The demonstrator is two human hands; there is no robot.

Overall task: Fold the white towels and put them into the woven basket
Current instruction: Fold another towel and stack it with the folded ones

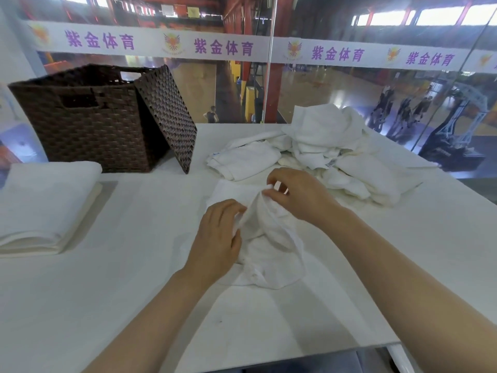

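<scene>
A crumpled white towel (269,238) lies mid-desk (107,305). The right hand (298,196) pinches its raised edge; the left hand (217,238) seems to grip a fold, fingers curled. The towel pile (330,146) sits behind, the brown basket (88,117) far left, its lid (169,114) leaning against it.

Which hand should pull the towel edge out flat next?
Probably the right hand: its fingers already pinch a raised edge of the crumpled towel. The left hand grips the bunched side nearer the body and can anchor it.
</scene>
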